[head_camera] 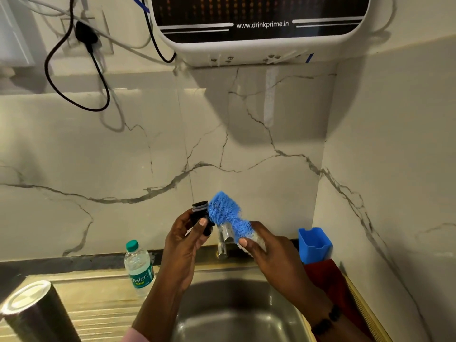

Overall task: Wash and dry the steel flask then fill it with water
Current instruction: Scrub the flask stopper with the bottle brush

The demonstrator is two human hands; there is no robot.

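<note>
Left hand [183,239] pinches flask cap [201,216] — right hand [267,253] grips blue scrubber [228,213] against it

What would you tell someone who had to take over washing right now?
Left hand grips the black cap. Right hand holds the blue scrubber against the cap, above the sink.
The flask stands upside down on the drainboard at left, beside a plastic bottle.
Done: cannot tell if the flask body is washed. Tap shows no water running.
Left: finish scrubbing the cap, rinse, dry, then fill the flask.
</note>
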